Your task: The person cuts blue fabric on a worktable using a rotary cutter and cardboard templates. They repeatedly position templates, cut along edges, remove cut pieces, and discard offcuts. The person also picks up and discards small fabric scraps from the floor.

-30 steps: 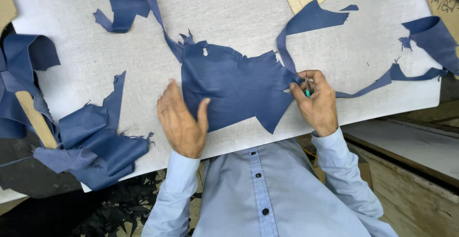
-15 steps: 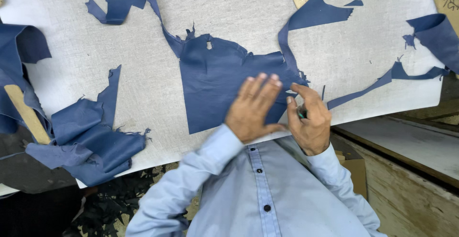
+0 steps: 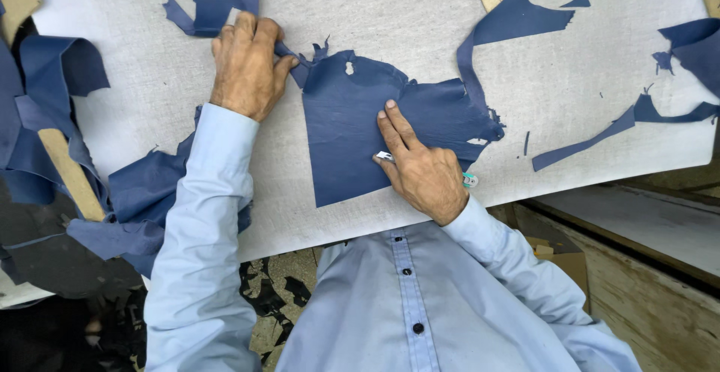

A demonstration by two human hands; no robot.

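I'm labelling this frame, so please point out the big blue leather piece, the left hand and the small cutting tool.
big blue leather piece (image 3: 341, 147), head view, on its flat middle
left hand (image 3: 246, 68), head view, on its back
small cutting tool (image 3: 385, 157), head view, on its pale tip under the right hand

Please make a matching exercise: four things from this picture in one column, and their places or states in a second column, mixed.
1. left hand
2. right hand
3. blue sheet
4. wooden stick

A. lies flat on the grey board
B. pinches a blue strip at the sheet's upper left
C. lies among blue scraps at the left edge
D. presses on the sheet, a small tool under it

Pairs: 1-B, 2-D, 3-A, 4-C
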